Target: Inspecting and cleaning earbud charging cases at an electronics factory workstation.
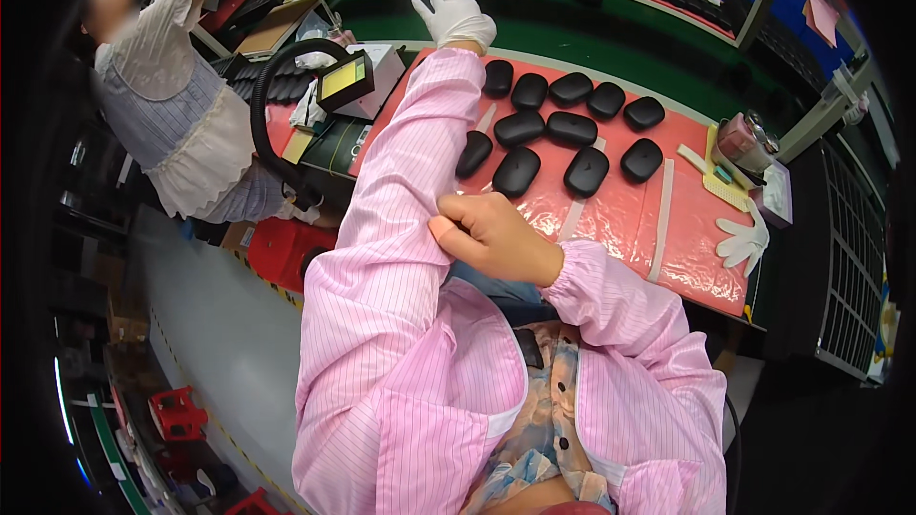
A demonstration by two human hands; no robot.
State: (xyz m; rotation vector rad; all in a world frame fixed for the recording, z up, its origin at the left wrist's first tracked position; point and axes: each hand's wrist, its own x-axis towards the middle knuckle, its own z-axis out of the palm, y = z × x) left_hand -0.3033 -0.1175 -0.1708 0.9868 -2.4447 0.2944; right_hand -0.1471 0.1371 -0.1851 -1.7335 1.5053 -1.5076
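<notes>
Eleven rounded black cases (pixel 572 130) lie in loose rows on the red-covered tabletop (pixel 620 219), ahead of the person. The left hand (pixel 453 19), in a white glove, stretches out past them toward the green surface (pixel 534 19), fingers spread wide and holding nothing. The bare right hand (pixel 496 240) is curled narrow against the left arm's pink striped sleeve (pixel 401 172); whether it pinches the cloth, I cannot tell. A loose white glove (pixel 742 242) lies near the tabletop's right edge.

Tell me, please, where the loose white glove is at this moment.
In the head view, the loose white glove lies on the right, at the right edge of the red mat, just below and left of the white box.
</notes>
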